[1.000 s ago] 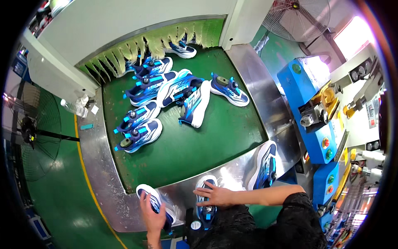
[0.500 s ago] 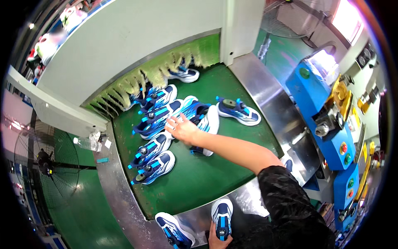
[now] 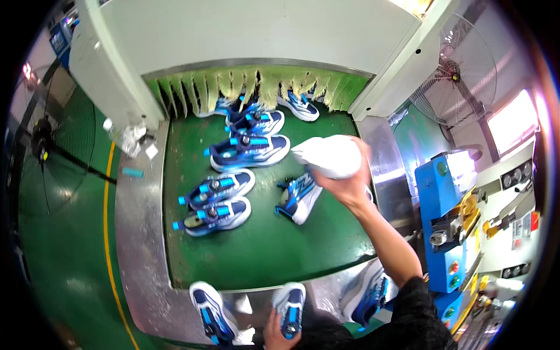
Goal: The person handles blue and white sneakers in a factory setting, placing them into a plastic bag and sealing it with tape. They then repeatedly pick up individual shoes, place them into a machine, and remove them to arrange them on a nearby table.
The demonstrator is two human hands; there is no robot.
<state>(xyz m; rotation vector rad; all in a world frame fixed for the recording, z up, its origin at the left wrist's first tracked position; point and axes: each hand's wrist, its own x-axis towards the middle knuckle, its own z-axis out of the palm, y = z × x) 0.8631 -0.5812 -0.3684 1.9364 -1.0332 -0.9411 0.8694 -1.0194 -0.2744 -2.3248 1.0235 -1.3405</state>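
My right hand (image 3: 348, 185) is raised over the belt, closed around a sports shoe (image 3: 329, 156). The shoe's white sole faces up, and motion blurs it. Below it, a blue and white shoe (image 3: 303, 198) lies tilted on the belt. At the near metal ledge my left hand (image 3: 280, 333) grips a navy and white shoe (image 3: 290, 303), toe pointing away from me. Another such shoe (image 3: 211, 312) sits to its left, and a third shoe (image 3: 363, 294) rests on the ledge near my right forearm.
Several similar shoes (image 3: 251, 150) stand on the green belt (image 3: 256, 254), some under the frayed green curtain (image 3: 210, 90). A plastic bottle (image 3: 119, 137) is on the left metal edge. Blue control boxes (image 3: 438, 186) flank the right side; fans (image 3: 452, 76) stand on both sides.
My right hand was open over the grouped shoes; now it holds a shoe, up and to the right. My left hand keeps its shoe. The whole view has turned.
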